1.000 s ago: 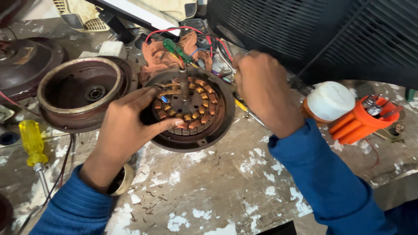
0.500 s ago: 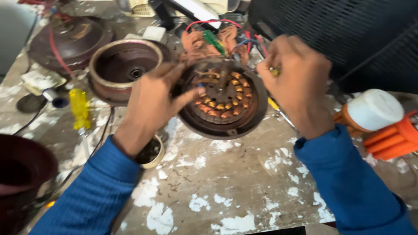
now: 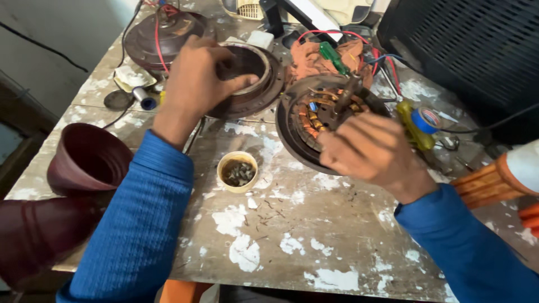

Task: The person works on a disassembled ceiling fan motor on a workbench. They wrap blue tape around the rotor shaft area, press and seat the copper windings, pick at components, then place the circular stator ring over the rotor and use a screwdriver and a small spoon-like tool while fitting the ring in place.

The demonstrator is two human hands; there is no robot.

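Observation:
A round fan motor (image 3: pixel 314 115) with copper windings and a centre shaft lies in its dark lower shell on the paint-stained table (image 3: pixel 281 235). My right hand (image 3: pixel 370 151) covers its near right side, fingers curled over the rim and windings. To the left lies an empty brown motor cover (image 3: pixel 255 76), open side up. My left hand (image 3: pixel 196 81) grips its near rim, with fingers reaching over the edge into the bowl. Both arms wear blue sleeves.
A small cup of screws (image 3: pixel 237 171) stands between my arms. Two maroon cone covers (image 3: pixel 87 157) sit at the left edge. Another motor shell (image 3: pixel 163 31), an orange cloth (image 3: pixel 309 56), a green screwdriver (image 3: pixel 334 59), blue tape (image 3: pixel 425 119) and a black grille (image 3: pixel 477 45) lie behind.
My left hand has left the wound motor and moved left onto the empty cover. My right hand has come from the motor's far side to its near side.

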